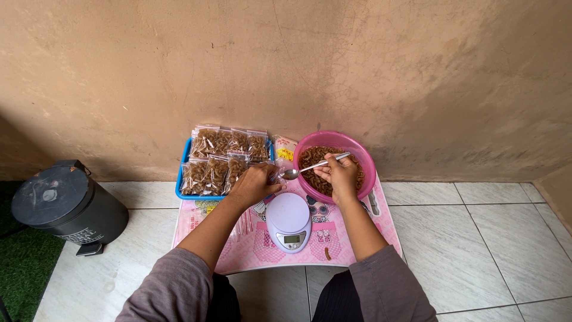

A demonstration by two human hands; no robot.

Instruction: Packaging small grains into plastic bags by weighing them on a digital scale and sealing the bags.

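Observation:
My right hand (341, 176) holds a metal spoon (310, 168) by its handle, over the near rim of a pink bowl (364, 156) full of brown snack pieces. The spoon's bowl points left toward my left hand (255, 183). That hand pinches a small clear plastic bag (275, 176) just beyond a round white kitchen scale (288, 220). All of it sits on a low pink table (381, 229).
A blue tray (179, 185) at the table's back left holds several filled clear bags of the brown snack. Loose empty bags lie left of the scale. A black pedal bin (65, 203) stands on the tiled floor at left. A tan wall rises behind.

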